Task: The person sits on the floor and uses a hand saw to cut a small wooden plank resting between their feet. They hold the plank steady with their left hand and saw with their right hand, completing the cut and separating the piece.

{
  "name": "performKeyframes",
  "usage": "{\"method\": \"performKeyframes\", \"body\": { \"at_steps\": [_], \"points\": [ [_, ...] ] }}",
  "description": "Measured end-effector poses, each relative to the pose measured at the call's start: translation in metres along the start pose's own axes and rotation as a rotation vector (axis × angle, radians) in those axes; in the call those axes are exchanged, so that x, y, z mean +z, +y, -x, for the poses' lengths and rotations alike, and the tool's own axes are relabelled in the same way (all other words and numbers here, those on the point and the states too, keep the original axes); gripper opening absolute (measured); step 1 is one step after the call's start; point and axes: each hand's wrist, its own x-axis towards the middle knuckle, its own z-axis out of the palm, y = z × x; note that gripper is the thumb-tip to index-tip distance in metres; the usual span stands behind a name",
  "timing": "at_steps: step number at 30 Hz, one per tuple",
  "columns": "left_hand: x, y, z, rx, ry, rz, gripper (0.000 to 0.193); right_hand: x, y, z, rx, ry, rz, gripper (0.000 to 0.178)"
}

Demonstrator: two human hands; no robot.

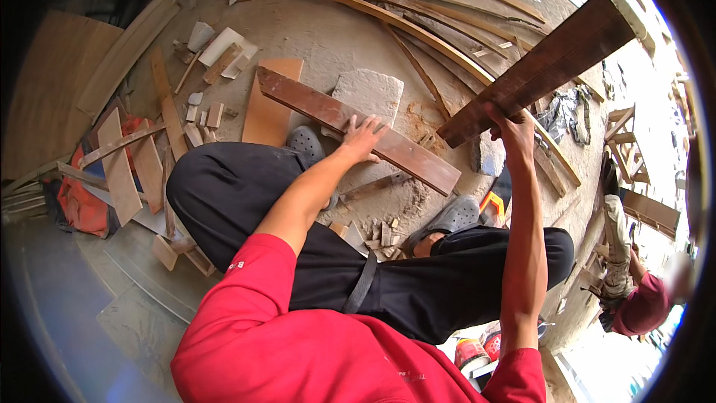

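Observation:
My left hand (362,139) spans a reddish-brown plank (419,162), its fingers over the far edge and its thumb at the near edge. The plank lies slantwise in front of my legs, across the near side of a rough pale stone block (368,94). Its far left end overlaps a light orange-brown board (277,123). Raised at the right, my right hand (510,124) is closed around the lower part of a wider dark brown board (550,64). That board points up and away to the right, apart from the plank. What lies beneath the plank is partly hidden.
Long thin wood strips (447,26) lie at the back. Offcuts (224,56) and an orange bag (82,198) are at the left. An orange-yellow tool (492,207) sits by my right shoe (459,216). Another person (641,302) is at the far right.

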Motion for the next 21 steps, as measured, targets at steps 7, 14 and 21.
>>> {"method": "performKeyframes", "body": {
  "at_steps": [7, 14, 21],
  "points": [
    [0.003, -0.027, 0.005, 0.061, 0.052, -0.045, 0.090, 0.020, 0.001, 0.000, 0.008, 0.007, 0.057, 0.027],
    [0.013, -0.025, -0.005, 0.047, 0.047, -0.051, 0.087, -0.006, 0.039, -0.008, 0.057, 0.063, 0.180, 0.028],
    [0.008, -0.022, -0.015, -0.041, -0.004, -0.010, 0.089, -0.047, 0.064, -0.004, 0.077, 0.115, 0.433, 0.029]
  ]
}}
